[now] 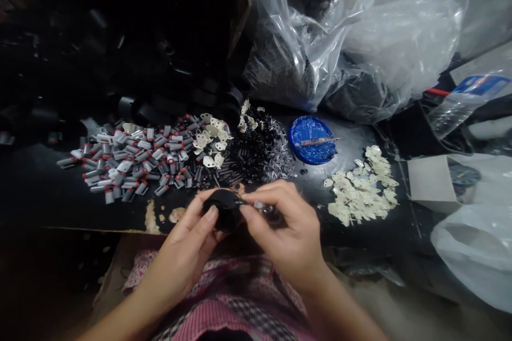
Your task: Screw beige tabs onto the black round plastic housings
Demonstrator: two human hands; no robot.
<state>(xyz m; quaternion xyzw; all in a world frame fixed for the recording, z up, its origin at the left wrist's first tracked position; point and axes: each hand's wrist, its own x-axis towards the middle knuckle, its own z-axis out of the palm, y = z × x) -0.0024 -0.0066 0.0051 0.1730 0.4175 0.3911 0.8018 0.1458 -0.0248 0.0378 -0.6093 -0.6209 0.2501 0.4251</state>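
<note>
On the black flat-topped table (408,226), the right hand (286,226) is pinching a small dark part (259,204) between thumb and fingers and the left hand (196,229) is gripping a black rounded plastic piece (222,208) at the near edge, the two meeting there. Beyond them grey cylindrical parts with red ends (140,157) are lying heaped, and a round blue lid (307,145) is sitting beside cream-coloured flat plates (362,189)

dim scene, upper left sunk in black, white glare on plastic bags (356,37), soft blur, edges stretched
</note>
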